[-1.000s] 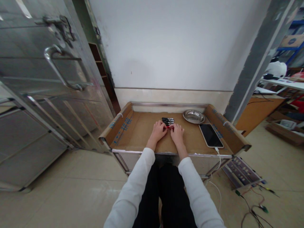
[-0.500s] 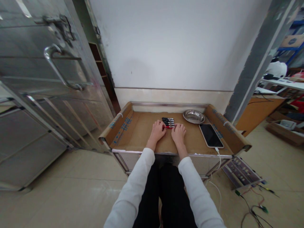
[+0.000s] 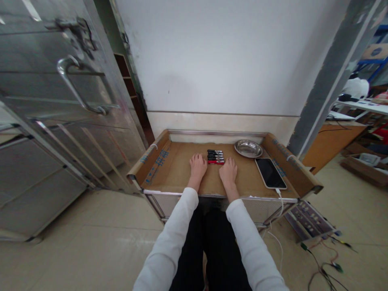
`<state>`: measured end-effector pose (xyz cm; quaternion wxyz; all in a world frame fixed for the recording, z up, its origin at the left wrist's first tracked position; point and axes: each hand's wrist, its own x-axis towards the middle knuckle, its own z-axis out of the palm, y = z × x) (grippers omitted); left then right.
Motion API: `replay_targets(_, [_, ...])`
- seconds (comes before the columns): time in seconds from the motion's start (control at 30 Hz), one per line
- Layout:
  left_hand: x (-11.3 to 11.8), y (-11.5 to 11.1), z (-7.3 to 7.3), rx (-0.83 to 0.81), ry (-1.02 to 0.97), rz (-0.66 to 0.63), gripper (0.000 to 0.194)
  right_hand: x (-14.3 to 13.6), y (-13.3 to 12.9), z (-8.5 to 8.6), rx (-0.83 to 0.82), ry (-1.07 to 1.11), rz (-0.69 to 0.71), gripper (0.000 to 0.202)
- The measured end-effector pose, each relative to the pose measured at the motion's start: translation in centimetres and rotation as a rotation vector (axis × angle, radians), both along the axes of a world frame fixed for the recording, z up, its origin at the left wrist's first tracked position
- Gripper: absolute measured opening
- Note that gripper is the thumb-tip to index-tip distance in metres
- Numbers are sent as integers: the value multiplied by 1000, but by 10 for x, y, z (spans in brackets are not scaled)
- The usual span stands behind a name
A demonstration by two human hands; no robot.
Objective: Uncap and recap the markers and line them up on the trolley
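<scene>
The red pen (image 3: 216, 163) lies on the cardboard (image 3: 178, 173) between the 2 hands, its long axis running from left to right, across the line of the forearms. It is the nearest to the person in a compact stack of pens; the black pens (image 3: 212, 156) lie just beyond it, roughly parallel to it, too small for a sure count. The left hand (image 3: 198, 165) rests palm down just to the left of the red pen, fingers pointing away from the body and only slightly parted; it looks laid flat on the cardboard, with nothing seen in its grasp. The right hand (image 3: 228, 171) is at the right end of the red pen and looks the nearer of the 2, its fingers loosely bent and close together. Whether it touches that end or sits just beside it cannot be told, and its thumb is too unclear to say if anything is pinched. Most of the red pen's length shows uncovered between the hands. Beyond the red pen and to its right is the metal dish (image 3: 247, 148); well to its right and a little nearer the person, the phone (image 3: 270, 173) lies face up, a white cable (image 3: 281, 206) plugged into its near end.
</scene>
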<state>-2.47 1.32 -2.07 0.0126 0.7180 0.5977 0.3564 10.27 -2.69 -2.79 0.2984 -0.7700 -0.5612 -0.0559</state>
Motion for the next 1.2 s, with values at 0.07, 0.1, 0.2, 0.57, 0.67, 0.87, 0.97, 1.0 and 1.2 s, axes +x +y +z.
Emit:
replay_targets(0.07, [0,0,0,-21,34,0,27,0,0,-1,-15,-22,-8,48])
replay_targets(0.1, [1,-1,0,-34,61,2,28,0,1,-1,-22,-30,-7,48])
replay_targets(0.2, [1,-3,2,-65,151,18,29,0,1,-1,-41,-47,-2,47])
replay_targets(0.57, [0,-7,7,-95,219,38,28,1,0,-1,-33,-54,23,46])
replay_targets(0.67, [0,-7,7,-91,217,32,28,1,1,-3,-7,-49,23,46])
replay_targets(0.87, [0,-7,5,-81,207,25,29,2,1,-5,4,-60,20,45])
replay_targets(0.97, [0,-8,6,-74,204,26,27,2,0,-3,-22,-79,25,45])
replay_targets(1.0, [0,-8,7,-76,201,28,26,1,0,-2,-33,-85,26,44])
replay_targets(1.2, [1,-7,15,-118,238,35,20,7,-6,5,-103,-137,57,44])
